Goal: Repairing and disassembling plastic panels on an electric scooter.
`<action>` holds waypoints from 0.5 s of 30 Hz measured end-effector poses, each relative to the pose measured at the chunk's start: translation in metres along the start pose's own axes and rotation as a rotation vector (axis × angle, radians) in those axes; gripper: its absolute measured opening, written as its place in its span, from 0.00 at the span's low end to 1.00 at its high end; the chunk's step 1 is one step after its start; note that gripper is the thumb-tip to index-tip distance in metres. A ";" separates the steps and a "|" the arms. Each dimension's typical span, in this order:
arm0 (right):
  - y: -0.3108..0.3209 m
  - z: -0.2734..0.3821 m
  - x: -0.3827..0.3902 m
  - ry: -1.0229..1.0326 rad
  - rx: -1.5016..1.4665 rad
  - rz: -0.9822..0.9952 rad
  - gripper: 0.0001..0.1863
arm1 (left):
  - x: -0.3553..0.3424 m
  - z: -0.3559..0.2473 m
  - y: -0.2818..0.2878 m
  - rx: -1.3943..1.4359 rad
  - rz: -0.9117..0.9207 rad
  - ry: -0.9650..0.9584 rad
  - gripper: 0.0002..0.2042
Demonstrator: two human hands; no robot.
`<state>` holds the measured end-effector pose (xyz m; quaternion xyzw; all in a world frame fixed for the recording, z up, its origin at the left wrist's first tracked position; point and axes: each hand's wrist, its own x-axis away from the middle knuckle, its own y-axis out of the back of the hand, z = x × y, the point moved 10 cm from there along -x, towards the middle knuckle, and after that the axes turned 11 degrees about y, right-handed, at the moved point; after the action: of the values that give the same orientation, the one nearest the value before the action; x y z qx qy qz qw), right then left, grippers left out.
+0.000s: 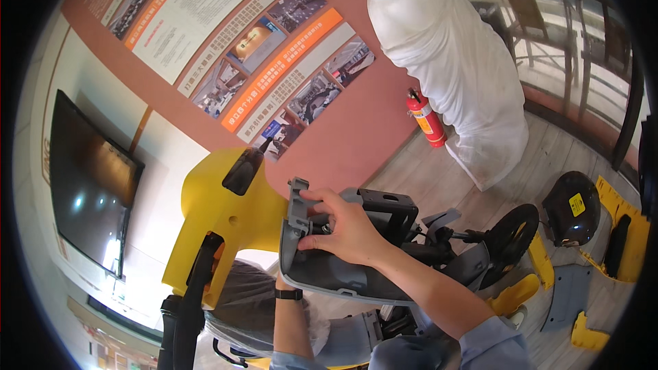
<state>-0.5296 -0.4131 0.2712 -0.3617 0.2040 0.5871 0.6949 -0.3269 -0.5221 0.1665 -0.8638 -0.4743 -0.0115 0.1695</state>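
A dark grey plastic body panel point(343, 278) of a yellow scooter is in front of me, tilted, with its upright end beside the yellow front cover point(229, 216). My right hand point(346, 227) reaches in from the lower right. Its thumb and fingers are closed about the grey panel's upright end, around a small dark fitting. My left forearm, with a black wristband, comes up from below; my left hand point(282, 281) goes behind the panel, and its fingers are hidden. Beside my right hand lies a black metal bracket point(389, 200) inside the grey body.
A black handlebar grip point(179, 329) juts at lower left, beside a plastic-wrapped seat point(250, 301). A black wheel point(508, 243) stands to the right. Removed yellow panels point(627, 233), a grey panel point(567, 294) and a black helmet-like shell point(572, 207) lie on the floor. Farther off are a fire extinguisher point(426, 120) and a white statue point(452, 48).
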 end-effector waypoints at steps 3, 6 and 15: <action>-0.004 -0.005 0.000 0.039 -0.020 0.009 0.43 | -0.002 0.001 0.004 -0.019 -0.018 0.000 0.24; -0.006 -0.004 -0.001 0.059 0.003 0.025 0.43 | -0.002 -0.002 0.011 -0.038 -0.035 0.001 0.24; -0.005 -0.003 -0.002 -0.018 0.008 0.100 0.46 | 0.021 -0.004 0.035 -0.091 -0.069 -0.040 0.24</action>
<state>-0.5250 -0.4169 0.2713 -0.3427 0.2179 0.6235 0.6681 -0.2860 -0.5235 0.1641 -0.8538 -0.5062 -0.0216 0.1201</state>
